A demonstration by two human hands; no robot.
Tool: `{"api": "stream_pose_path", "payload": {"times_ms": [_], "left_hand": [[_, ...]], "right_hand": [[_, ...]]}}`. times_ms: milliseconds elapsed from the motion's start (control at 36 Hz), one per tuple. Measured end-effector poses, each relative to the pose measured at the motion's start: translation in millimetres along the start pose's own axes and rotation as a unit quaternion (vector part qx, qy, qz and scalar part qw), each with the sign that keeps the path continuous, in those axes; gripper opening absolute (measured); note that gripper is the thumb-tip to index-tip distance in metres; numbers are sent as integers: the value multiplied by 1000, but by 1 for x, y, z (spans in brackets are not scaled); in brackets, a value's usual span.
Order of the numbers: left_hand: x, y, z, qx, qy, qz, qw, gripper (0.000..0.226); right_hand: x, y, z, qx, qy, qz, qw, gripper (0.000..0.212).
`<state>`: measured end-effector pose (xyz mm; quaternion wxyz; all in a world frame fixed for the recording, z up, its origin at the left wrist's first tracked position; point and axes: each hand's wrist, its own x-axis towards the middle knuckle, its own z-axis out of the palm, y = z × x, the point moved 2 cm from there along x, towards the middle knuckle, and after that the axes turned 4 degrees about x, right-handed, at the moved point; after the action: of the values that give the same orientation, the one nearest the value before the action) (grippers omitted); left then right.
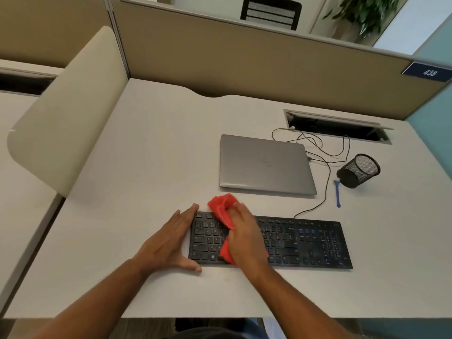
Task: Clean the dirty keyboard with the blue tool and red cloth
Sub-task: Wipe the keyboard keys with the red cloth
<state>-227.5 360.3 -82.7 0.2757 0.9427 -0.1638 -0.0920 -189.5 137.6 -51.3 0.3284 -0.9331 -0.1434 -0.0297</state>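
A black keyboard (305, 243) lies across the near middle of the white desk. My right hand (244, 236) presses a crumpled red cloth (221, 206) onto the keyboard's left half; the cloth sticks out above and below my palm. My left hand (171, 241) lies flat on the desk, fingers apart, braced against the keyboard's left end. The blue tool (337, 194), thin and long, lies on the desk to the far right, beyond the keyboard.
A shut grey laptop (265, 163) sits behind the keyboard. A black mesh cup (358, 170) stands beside the blue tool. Cables (325, 152) run from a desk slot (337, 127) to the laptop and keyboard. A beige divider (66, 113) stands at the left.
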Motion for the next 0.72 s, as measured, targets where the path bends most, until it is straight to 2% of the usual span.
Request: {"api": "stream_pose_path", "payload": {"times_ms": [56,194,333,389,472,500,556,639,722], "left_hand": [[0,2,-1,-8,2,2,1000,153],[1,6,-4,-28,12,21,999,155],[1,-2,1,-33,2,12,999,157],[2,-2,2,-34,7,12,999,158],[2,0,2,-40,8,-2,999,159],[2,0,1,-45,7,-6,999,160],[2,2,-1,-49,7,4,999,160],[3,2,-1,-46,11,19,999,158],[2,-7,3,-22,20,30,999,151]], "right_hand": [[6,-7,5,13,17,64,998,54],[-10,-40,35,27,-80,-42,996,68],[-20,-21,8,23,-175,-153,972,53],[-10,-9,-1,10,-151,-157,976,49],[11,-8,-1,26,-68,-45,996,61],[13,-14,4,28,-59,-33,997,64],[7,-28,18,28,-78,-57,995,64],[-13,-43,26,52,-134,-91,985,52],[-37,-33,25,62,-188,-169,966,41]]}}
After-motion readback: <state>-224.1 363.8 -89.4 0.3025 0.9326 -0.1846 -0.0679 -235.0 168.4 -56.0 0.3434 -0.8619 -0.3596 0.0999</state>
